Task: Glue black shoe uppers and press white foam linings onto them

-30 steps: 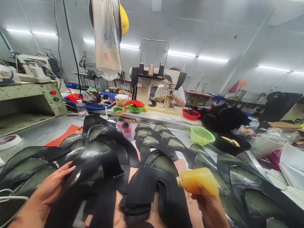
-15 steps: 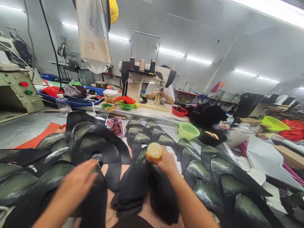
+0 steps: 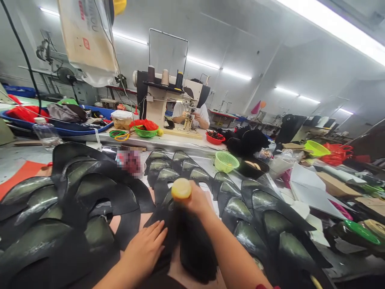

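Observation:
My right hand [image 3: 199,199] is closed around a yellow round-topped handle [image 3: 181,188], held above black curved pieces in the middle of the table. The lower end of that tool is hidden. My left hand [image 3: 146,244] lies with its fingers stretched out on the black piece just left of it. A dark stack of black pieces [image 3: 198,253] sits under my right wrist. Overlapping black curved pieces with glossy greenish panels [image 3: 247,237], resembling shoe uppers, spread to the right. More black curved pieces [image 3: 94,188] are heaped on the left.
Behind the pieces stand a light green basket [image 3: 226,161], a red bowl [image 3: 215,137] and a green bowl [image 3: 146,131]. A clear bottle [image 3: 46,134] is at the left. Across the table a person works at a sewing machine [image 3: 156,104]. Cardboard and white sheets [image 3: 306,186] crowd the right.
My left hand has moved right and come down onto the middle black piece. My right hand still grips the yellow handle. The view has turned slightly right.

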{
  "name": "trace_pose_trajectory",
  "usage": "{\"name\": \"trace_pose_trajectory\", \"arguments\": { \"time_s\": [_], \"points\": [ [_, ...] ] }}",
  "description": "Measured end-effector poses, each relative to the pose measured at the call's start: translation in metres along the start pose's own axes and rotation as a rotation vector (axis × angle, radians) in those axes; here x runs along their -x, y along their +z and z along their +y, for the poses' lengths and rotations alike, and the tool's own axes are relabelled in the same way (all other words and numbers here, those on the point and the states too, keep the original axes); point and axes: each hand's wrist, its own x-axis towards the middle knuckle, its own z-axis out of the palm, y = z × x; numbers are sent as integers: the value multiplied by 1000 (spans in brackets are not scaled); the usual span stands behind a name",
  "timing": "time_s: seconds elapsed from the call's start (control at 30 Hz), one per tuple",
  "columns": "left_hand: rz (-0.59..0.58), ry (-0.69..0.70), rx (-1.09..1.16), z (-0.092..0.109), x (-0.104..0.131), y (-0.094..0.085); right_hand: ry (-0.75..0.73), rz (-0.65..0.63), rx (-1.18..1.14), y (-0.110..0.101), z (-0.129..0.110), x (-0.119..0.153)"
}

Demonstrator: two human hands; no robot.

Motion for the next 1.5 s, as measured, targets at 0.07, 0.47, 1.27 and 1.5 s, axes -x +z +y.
{"name": "trace_pose_trajectory", "arguments": {
  "time_s": [0.07,0.47,1.27,1.5],
  "points": [
    [19,13,-4,0,1,0,90,113,50,-7,7,-3],
    [99,124,-133,-2,6,-11,-91,-50,-137,-25,33,19],
    [-222,-506,-3,6,-66,-25,-26,5,-253,-45,74,27],
    [-119,-496,134,-2,-71,-16,51,623,-378,-49,61,16]
  ]
}}
